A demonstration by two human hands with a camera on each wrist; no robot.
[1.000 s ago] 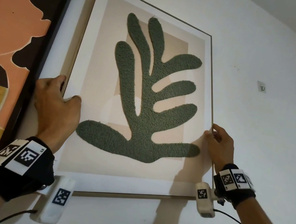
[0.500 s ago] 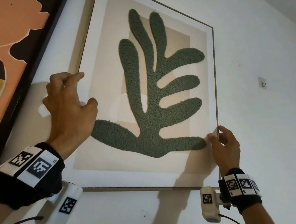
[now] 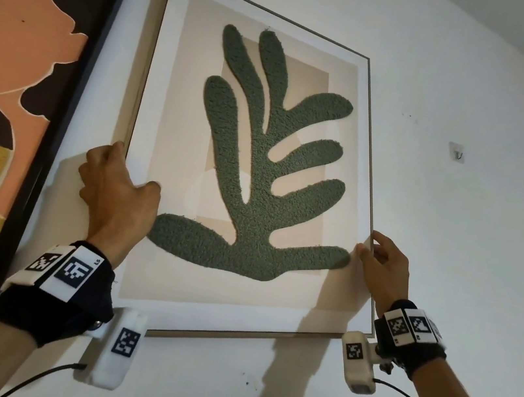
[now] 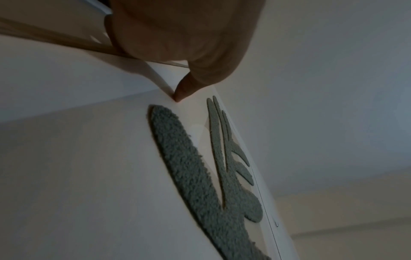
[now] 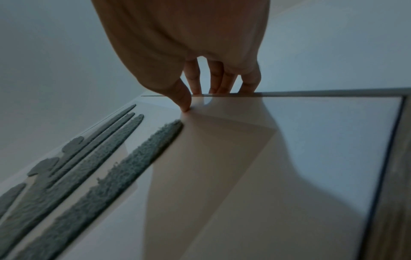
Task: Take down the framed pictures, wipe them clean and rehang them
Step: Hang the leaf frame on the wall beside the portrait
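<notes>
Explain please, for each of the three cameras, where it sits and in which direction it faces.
Head: on the head, facing up at the wall; left hand and right hand hold the leaf picture by its side edges.
Left wrist: along the left hand; thumb on the picture front.
Right wrist: along the right hand; fingers behind the frame edge, thumb in front.
All three views show the green leaf picture.

White wall (image 3: 449,262) bears a small hook (image 3: 456,152), perhaps adhesive.
</notes>
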